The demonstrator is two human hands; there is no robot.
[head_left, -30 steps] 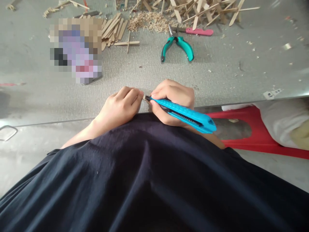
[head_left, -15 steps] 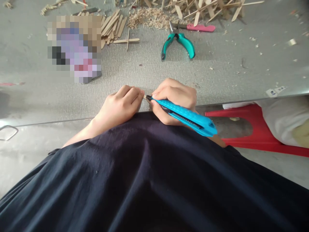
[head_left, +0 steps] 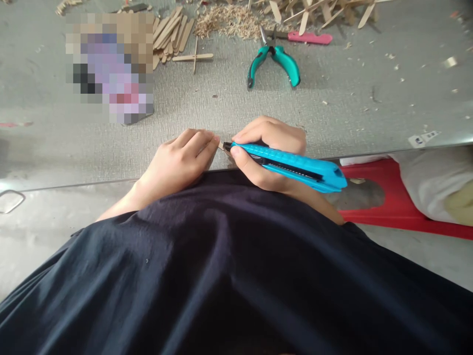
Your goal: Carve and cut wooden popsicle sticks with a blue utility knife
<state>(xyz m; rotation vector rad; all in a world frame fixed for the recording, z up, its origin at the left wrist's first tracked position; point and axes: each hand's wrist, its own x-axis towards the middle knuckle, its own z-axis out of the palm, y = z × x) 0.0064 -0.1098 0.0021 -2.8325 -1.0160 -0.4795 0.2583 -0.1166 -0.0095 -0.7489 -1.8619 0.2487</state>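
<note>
Near the table's front edge, my left hand point(head_left: 185, 155) is closed on a wooden craft stick point(head_left: 220, 145); only a short piece shows past the fingertips. In my right hand point(head_left: 271, 150) is a blue utility knife point(head_left: 303, 167), gripped like a pen, its handle pointing right. The knife's black tip end meets the stick's exposed end; the blade itself is too small to make out. Beyond the hands, green-handled pliers point(head_left: 272, 54) lie with their handles spread. Two sticks form a cross point(head_left: 194, 57) to the left of the pliers.
A pile of craft sticks point(head_left: 172, 34), wood shavings point(head_left: 229, 22) and a pink-handled tool point(head_left: 310, 37) lie farther back. Joined sticks point(head_left: 325, 12) stand at the top. A blurred-out object point(head_left: 114, 74) is at left. Below the table's right edge is a red stool point(head_left: 399, 202).
My right hand has turned the knife so its handle end swings up and to the right. The left hand stays nearly in place, still on the stick. The view has shifted slightly.
</note>
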